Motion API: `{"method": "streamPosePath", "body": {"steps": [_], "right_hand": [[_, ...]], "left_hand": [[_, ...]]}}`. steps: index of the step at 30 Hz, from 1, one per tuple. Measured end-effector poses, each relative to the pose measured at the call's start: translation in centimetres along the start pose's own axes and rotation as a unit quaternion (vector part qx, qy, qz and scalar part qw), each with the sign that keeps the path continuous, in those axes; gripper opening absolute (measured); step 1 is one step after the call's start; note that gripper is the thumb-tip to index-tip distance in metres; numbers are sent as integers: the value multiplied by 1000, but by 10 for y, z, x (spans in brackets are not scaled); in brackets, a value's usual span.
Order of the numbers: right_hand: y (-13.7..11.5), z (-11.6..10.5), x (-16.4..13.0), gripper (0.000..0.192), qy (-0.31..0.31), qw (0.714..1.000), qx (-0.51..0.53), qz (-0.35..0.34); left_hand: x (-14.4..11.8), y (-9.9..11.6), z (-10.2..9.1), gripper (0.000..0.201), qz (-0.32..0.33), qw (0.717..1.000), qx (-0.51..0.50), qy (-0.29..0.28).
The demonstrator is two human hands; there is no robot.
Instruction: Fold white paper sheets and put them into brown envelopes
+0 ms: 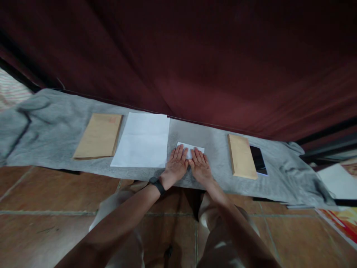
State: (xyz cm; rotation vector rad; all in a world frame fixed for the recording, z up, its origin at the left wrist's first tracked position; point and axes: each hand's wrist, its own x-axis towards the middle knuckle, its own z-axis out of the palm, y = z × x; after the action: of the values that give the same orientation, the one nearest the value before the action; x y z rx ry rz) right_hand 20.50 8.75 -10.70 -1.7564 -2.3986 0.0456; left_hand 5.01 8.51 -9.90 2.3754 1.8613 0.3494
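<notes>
Two hands lie flat, fingers spread and gripping nothing, on a small folded white paper (pixel 192 149) at the centre of the frame: the left hand (pixel 176 164) covers its left part, the right hand (pixel 200 166) its right. Just left lies a large white sheet (pixel 142 139), then a tan envelope stack (pixel 99 136). Right of centre sit another tan envelope (pixel 241 155) and a dark phone (pixel 258 159), all on grey cloth (pixel 50 126)
</notes>
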Motion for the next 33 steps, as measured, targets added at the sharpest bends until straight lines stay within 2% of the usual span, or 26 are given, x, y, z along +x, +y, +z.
{"method": "streamPosePath", "body": {"steps": [3,17,23,33], "right_hand": [[5,2,0,57,7,1000,-15,16],[37,0,-8,60,14,998,-25,47],[42,-8,-9,62,-10,997,-51,55],[62,-22,-10,66,-76,993,-53,72]], "left_hand": [[0,-4,0,62,-5,1000,-7,13],[-3,-12,-8,63,-22,1000,1,0],[-4,-12,-15,62,-27,1000,7,-12],[-6,-10,-16,61,-49,998,23,-16]]}}
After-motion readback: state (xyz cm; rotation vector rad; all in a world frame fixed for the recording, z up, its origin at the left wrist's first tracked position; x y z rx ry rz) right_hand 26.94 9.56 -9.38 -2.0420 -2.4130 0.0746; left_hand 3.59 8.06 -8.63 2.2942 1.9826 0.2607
